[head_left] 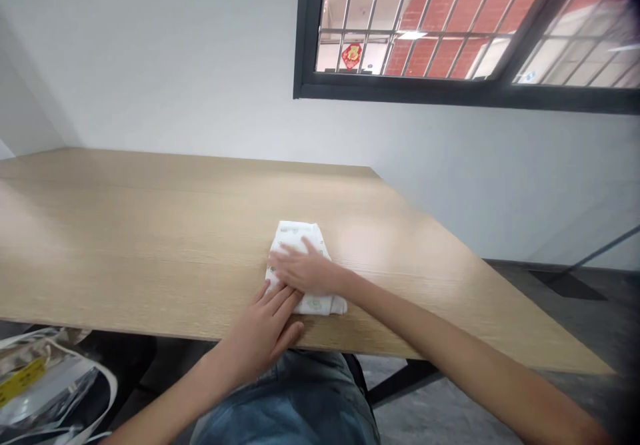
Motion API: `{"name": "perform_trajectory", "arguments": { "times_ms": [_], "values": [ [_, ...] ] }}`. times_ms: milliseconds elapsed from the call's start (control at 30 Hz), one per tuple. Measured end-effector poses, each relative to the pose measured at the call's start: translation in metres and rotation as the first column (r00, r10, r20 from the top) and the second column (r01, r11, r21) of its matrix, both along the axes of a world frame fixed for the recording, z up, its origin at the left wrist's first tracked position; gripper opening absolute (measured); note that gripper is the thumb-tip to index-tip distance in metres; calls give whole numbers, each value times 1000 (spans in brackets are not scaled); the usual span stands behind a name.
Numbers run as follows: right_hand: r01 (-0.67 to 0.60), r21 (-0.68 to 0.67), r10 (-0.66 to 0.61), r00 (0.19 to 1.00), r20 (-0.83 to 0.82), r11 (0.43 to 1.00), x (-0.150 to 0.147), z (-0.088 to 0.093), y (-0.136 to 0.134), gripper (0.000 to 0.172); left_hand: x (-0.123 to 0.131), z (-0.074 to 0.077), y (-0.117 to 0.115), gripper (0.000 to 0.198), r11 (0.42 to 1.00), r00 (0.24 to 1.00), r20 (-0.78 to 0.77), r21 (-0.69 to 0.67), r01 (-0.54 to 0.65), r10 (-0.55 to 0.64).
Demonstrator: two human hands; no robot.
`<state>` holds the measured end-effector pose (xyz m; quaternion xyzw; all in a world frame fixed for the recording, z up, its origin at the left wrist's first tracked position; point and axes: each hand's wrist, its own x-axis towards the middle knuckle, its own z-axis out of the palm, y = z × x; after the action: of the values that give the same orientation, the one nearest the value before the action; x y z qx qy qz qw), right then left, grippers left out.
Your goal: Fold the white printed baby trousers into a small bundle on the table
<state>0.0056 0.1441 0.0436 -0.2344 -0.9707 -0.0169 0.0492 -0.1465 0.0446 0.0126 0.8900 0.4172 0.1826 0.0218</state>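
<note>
A white folded piece with small faint green and grey prints, which looks like a diaper (299, 231), lies on the table near its front edge. My right hand (305, 270) rests across its middle, fingers spread and slightly blurred. Against its lower left part lies my left hand (270, 321), palm down with the fingers stretched out. The left fingertips reach close to the underside of the right hand, and the two hands overlap in view. Part of the white piece is hidden beneath them. Neither hand is closed round it.
The light wooden table (150, 231) spreads far to the left, its right edge running diagonally. At the lower left is a bag (50, 385) with white handles and a yellow label. Behind the table stand a pale wall and a barred window (425, 88).
</note>
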Motion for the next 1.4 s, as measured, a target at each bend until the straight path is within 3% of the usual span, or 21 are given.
{"name": "perform_trajectory", "arguments": {
  "times_ms": [100, 167, 267, 367, 467, 567, 667, 733, 833, 900, 967, 1033, 1100, 1167, 1267, 1333, 1400],
  "values": [
    [246, 196, -244, 969, -33, 949, -6, -6, 51, 44, -4, -1, -6, 50, 999, 1000, -21, -32, -3, 2],
    [367, 231, -360, 930, -75, 901, -9, -6, 74, 50, -7, 2, -7, 50, 997, 1000, -13, -73, 8, -9],
    [361, 243, -353, 933, -77, 900, -8, 0, 75, 51, -16, 9, -3, 45, 986, 999, 20, -159, 45, -43],
    [268, 187, -259, 963, -71, 945, 6, 10, 46, 52, -27, 16, 9, 44, 972, 998, 55, -235, 17, -4],
    [200, -76, -201, 980, -9, 977, 32, 19, 8, 53, -37, 20, 20, 52, 962, 997, 60, -271, -32, 50],
    [176, -334, -180, 983, 19, 926, 59, 22, -28, 63, -42, 18, 15, 69, 959, 998, 58, -284, 5, 12],
    [135, -413, -165, 986, -37, 901, 79, 17, -63, 85, -44, 10, -8, 83, 967, 996, 64, -240, 83, -70],
    [76, -404, -127, 987, -102, 912, 85, 11, -86, 80, -45, 5, -26, 67, 979, 989, 100, -159, 127, -112],
    [-14, -383, -86, 966, -244, 924, 87, 4, -112, 54, -47, 1, -43, 42, 982, 965, 205, -62, 177, -161],
    [5, -417, -168, 920, -355, 909, 85, 1, -118, 41, -45, 3, -43, 27, 978, 944, 286, -73, 193, -165],
    [118, -492, -363, 821, -440, 863, 79, -1, -113, 26, -40, 9, -34, 23, 981, 921, 383, -143, 129, -65],
    [273, -554, -569, 670, -477, 786, 69, -2, -100, 20, -29, 16, -18, 31, 968, 881, 457, -250, -6, 124],
    [391, -581, -691, 525, -497, 714, 59, -4, -84, 28, -16, 23, -1, 36, 915, 844, 421, -359, -182, 333],
    [456, -597, -751, 432, -499, 660, 49, -8, -70, 28, -4, 26, 14, 35, 847, 817, 315, -404, -346, 484],
    [527, -570, -773, 362, -521, 630, 40, -13, -63, 24, 10, 25, 25, 32, 777, 777, 217, -409, -477, 591],
    [587, -427, -693, 355, -627, 688, 35, -15, -66, 38, 16, 22, 25, 39, 772, 755, 231, -376, -512, 613],
    [646, -208, -557, 399, -728, 734, 28, -14, -72, 44, 22, 20, 23, 49, 802, 753, 275, -226, -553, 597]
  ]
}}
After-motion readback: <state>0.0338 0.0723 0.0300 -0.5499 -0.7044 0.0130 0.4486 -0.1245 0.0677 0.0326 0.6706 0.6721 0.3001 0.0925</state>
